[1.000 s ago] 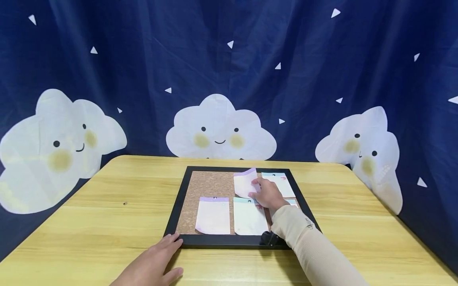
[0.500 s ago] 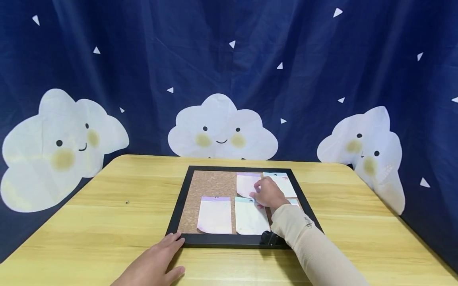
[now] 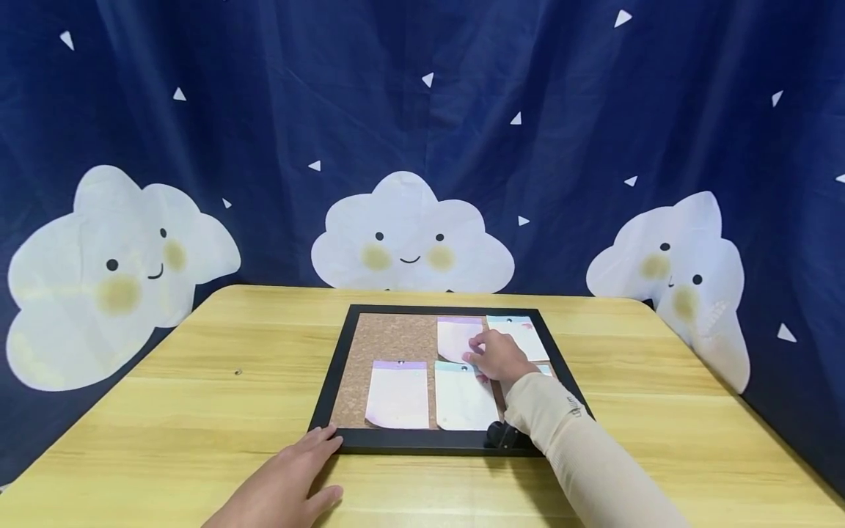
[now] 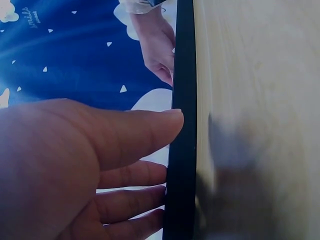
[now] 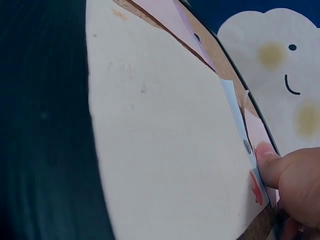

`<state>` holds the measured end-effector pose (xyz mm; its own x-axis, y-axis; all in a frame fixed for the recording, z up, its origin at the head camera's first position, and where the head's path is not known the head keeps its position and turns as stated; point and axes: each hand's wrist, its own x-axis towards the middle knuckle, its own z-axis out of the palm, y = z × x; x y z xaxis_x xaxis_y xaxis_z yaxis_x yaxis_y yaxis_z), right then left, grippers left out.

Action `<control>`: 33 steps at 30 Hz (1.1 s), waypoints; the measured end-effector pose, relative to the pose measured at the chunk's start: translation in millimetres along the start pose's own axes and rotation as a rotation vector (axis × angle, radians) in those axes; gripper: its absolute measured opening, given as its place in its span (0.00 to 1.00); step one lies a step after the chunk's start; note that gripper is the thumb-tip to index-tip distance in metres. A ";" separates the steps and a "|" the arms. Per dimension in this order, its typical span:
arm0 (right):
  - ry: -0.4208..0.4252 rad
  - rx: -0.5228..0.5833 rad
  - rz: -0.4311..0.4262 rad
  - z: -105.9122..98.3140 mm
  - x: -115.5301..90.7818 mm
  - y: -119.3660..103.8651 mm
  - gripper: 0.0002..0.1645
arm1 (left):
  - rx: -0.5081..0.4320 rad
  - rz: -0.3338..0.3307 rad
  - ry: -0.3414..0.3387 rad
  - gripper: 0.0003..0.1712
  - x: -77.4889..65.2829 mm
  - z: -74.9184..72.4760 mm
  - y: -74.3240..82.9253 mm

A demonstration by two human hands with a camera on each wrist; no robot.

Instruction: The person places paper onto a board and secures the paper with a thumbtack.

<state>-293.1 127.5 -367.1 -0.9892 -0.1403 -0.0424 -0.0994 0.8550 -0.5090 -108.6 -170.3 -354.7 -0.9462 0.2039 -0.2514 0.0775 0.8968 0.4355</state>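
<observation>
A black-framed cork board lies on the table, bearing several paper sheets. At its back middle is a purple-topped note sheet; my right hand pinches its right edge between thumb and fingers. In the right wrist view the thumb presses on that pinkish sheet, while the other fingers are largely hidden. My left hand rests at the board's front left corner with fingers extended. From the left wrist, the thumb lies against the black frame.
A pinned purple-topped sheet and a pinned teal-topped sheet fill the front row; another teal-topped sheet is at the back right. My right forearm covers most of a further sheet. A tiny shiny object lies on the table left.
The purple-topped sheet, tilted and raised a second ago, has come down straight and flat on the cork beside the back right sheet. Both hands have stayed nearly in place.
</observation>
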 end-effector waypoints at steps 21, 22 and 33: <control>-0.002 -0.093 -0.031 5.3 3.1 -1.1 0.18 | -0.021 0.021 -0.002 0.34 -3.8 0.9 -5.1; -0.004 -0.096 -0.030 5.0 3.3 -1.3 0.18 | -0.026 0.024 0.000 0.34 -4.0 0.2 -5.8; -0.037 -0.124 -0.037 -2.8 1.5 -4.3 0.17 | -0.087 0.222 0.108 0.26 -5.3 -17.1 -13.6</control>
<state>-294.5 125.0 -362.6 -0.9802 -0.1890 -0.0586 -0.1503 0.9038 -0.4007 -110.0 -190.3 -344.6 -0.9373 0.3449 -0.0499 0.2642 0.7968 0.5434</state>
